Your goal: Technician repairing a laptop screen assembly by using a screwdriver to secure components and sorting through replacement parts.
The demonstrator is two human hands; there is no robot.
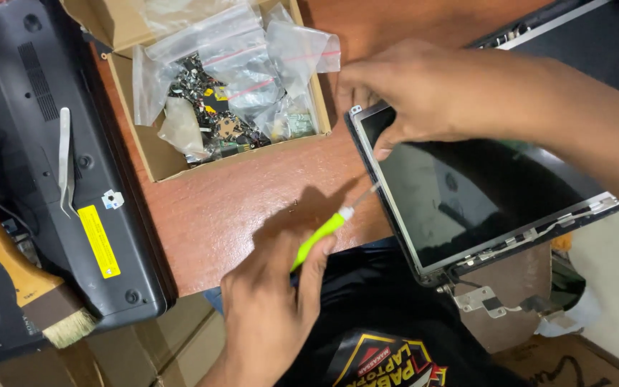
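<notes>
- The left hand (pixel 270 315), nearest to the camera, has its grip pinching the green handle of a screwdriver (pixel 322 235). The tool is held slanted, so its thin tip points up toward the left edge of the screen.
- The screen (pixel 467 197), a laptop display panel with bare metal frame, lies tilted at the near right edge of the tabletop (pixel 252 201) and sticks out over the person's lap. A metal hinge (pixel 483 299) hangs free under its lower corner.
- The right hand (pixel 413 93) comes from the right and presses on the top left corner of the screen, fingers curled on the frame; it seems to keep the panel steady for the tool.
- Farther, a cardboard box (pixel 153 161) holds small parts in clear bags, within reach of both hands.
- At the left, a black laptop (pixel 30 143) lies bottom up, with tweezers (pixel 64 161) on it and a brush (pixel 26 283) beside.
</notes>
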